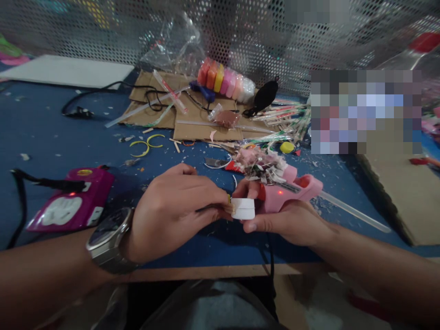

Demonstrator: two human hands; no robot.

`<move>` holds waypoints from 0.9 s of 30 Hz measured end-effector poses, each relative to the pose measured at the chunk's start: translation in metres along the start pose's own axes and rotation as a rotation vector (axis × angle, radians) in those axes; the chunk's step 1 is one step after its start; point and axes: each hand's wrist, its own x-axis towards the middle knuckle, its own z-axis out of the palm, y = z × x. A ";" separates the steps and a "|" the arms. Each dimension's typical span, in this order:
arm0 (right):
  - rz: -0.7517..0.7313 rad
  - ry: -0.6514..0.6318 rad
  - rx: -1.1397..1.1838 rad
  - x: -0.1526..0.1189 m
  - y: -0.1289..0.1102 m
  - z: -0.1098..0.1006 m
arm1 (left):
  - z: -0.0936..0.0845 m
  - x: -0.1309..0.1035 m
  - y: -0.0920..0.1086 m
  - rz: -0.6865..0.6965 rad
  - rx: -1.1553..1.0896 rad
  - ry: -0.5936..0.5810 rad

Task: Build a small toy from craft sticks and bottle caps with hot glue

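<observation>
My left hand (178, 211), with a watch (113, 238) on its wrist, is closed in a pinch at the left end of a small white piece (243, 209). A bit of yellowish material shows at those fingertips; its kind is hard to make out. My right hand (295, 224) is wrapped round a pink glue gun (282, 198) with a lit red light. A clear glue stick (357, 213) sticks out behind the gun. The right thumb and a finger lie close around the white piece; whether they grip it is unclear. The gun's nozzle is hidden.
Behind my hands lie a red-handled cutter (216, 162), a heap of scraps (261, 162) and cardboard sheets (202, 130). Packed coloured clay (225, 82) and several straws (285, 114) are farther back. A magenta box (75, 199) with a black cable stands at left, a cardboard panel (395, 197) at right.
</observation>
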 end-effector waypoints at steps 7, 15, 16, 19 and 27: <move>-0.010 0.003 0.018 0.000 0.001 0.000 | 0.000 0.001 0.000 -0.001 -0.005 0.004; -0.011 0.000 0.020 0.000 0.000 0.000 | 0.000 0.000 0.001 -0.004 0.002 0.006; -0.013 0.003 0.011 0.000 0.000 -0.001 | 0.000 0.000 0.000 -0.003 0.001 0.004; -0.020 -0.016 -0.019 0.000 0.001 -0.002 | 0.000 0.000 0.000 -0.003 -0.002 -0.003; 0.009 -0.002 -0.001 0.000 0.002 0.000 | 0.001 0.002 0.002 -0.002 0.009 0.009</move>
